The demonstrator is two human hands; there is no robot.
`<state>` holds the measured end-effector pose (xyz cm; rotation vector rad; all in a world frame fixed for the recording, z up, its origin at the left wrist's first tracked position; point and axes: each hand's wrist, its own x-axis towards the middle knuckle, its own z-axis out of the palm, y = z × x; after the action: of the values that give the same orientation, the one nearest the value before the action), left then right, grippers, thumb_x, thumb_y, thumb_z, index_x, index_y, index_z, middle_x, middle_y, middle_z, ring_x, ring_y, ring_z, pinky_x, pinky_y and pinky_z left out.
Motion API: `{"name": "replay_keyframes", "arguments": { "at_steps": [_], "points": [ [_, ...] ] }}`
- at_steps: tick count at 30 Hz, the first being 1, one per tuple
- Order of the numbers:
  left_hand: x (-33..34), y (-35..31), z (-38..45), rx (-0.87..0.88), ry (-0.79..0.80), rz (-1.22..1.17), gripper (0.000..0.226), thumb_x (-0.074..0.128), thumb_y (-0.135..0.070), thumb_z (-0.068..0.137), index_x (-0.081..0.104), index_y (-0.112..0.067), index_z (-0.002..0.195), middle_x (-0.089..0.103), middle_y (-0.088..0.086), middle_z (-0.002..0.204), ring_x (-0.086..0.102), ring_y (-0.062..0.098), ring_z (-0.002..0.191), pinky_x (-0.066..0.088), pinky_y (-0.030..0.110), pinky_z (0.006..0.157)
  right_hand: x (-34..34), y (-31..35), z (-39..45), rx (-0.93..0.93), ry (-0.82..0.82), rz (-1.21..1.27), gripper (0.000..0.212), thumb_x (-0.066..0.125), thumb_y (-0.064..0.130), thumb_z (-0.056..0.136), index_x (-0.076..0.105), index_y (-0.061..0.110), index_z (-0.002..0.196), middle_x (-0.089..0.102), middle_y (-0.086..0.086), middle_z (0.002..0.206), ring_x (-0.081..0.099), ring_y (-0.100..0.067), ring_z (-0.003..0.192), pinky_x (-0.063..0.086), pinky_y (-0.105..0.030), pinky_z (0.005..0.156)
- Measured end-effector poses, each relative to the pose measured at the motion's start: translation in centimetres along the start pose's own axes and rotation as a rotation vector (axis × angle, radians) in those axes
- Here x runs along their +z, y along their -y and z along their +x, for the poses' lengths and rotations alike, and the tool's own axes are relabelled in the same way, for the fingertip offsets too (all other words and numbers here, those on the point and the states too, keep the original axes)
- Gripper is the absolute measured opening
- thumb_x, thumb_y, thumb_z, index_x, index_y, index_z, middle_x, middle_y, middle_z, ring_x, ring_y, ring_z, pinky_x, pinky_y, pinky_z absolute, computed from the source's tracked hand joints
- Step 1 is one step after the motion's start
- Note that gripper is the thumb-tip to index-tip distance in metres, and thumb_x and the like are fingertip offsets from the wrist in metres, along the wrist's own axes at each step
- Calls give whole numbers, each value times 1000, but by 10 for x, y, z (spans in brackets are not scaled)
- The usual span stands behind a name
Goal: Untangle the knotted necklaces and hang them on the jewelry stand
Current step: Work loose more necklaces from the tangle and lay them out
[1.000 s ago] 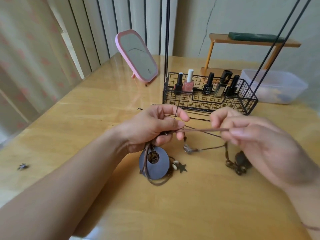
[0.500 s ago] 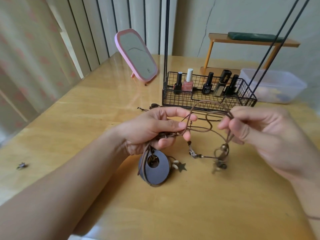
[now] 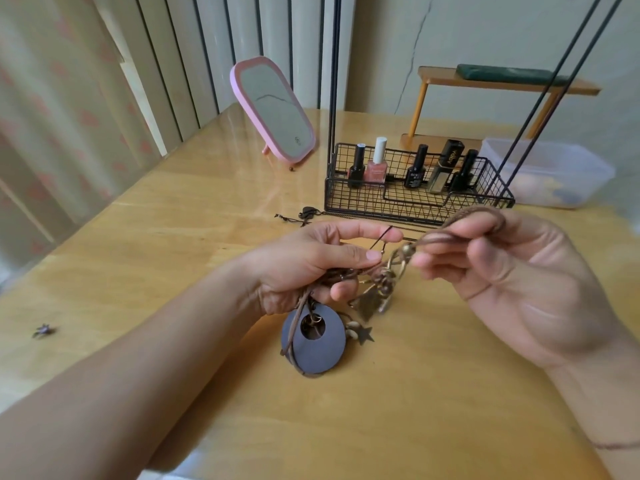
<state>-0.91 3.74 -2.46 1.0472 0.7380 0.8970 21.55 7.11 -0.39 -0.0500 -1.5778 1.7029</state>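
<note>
My left hand [image 3: 311, 268] pinches a bundle of dark brown necklace cords above the wooden table. From it hangs a round grey-blue disc pendant [image 3: 317, 344] with a hole, resting on the table beside a small star charm [image 3: 364, 335]. My right hand [image 3: 512, 271] grips a thicker brown cord loop [image 3: 467, 220], with bronze charms [image 3: 381, 289] dangling between the two hands. The black wire jewelry stand [image 3: 415, 202] is just behind my hands; its thin rods rise out of view.
Nail polish bottles [image 3: 375, 164] stand in the stand's basket. A pink mirror [image 3: 273, 112] leans at the back left. A clear plastic box [image 3: 547, 171] and a wooden shelf [image 3: 502, 84] are at the back right. A small charm [image 3: 45, 330] and another dark necklace [image 3: 304, 214] lie loose on the table.
My right hand has lifted the brown cord off the table and brought it closer to my left hand, so the bronze charms now hang bunched between them.
</note>
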Motion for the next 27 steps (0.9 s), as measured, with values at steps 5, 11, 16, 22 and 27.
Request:
{"name": "replay_keyframes", "arguments": {
  "at_steps": [5,11,16,22,27],
  "points": [
    [0,-1,-2,-18,0,14,38,55,-10,92,59,-17,129,68,8,81,51,7,42,27,13,36,-10,11,7,130,33,469,19,50,6,101,63,-8,99,65,-24,97,58,-37,96,47,-46,92],
    [-4,-3,-1,26,-16,-20,40,52,-16,96,55,-17,135,66,15,88,49,9,42,17,28,47,-33,30,6,225,-135,589,33,33,14,107,51,-10,93,53,-29,79,51,-39,79,39,-56,83],
    [-2,-4,-4,50,69,8,51,56,-16,92,48,-22,142,69,15,99,50,9,42,27,19,40,-12,24,6,176,-176,588,23,42,9,104,50,-8,91,27,-8,67,22,-22,65,21,-44,73],
    [5,1,-2,63,119,101,64,56,-6,91,38,-28,149,69,11,118,59,11,51,34,14,40,5,12,6,85,-231,618,21,39,10,94,37,11,73,22,-5,65,19,-23,69,24,-44,74],
    [9,0,-2,65,185,165,79,59,-6,89,23,-28,156,66,16,121,59,12,51,35,15,43,0,19,4,8,-276,660,22,28,15,90,36,11,70,20,-5,60,24,-24,67,30,-47,76]
  ]
}}
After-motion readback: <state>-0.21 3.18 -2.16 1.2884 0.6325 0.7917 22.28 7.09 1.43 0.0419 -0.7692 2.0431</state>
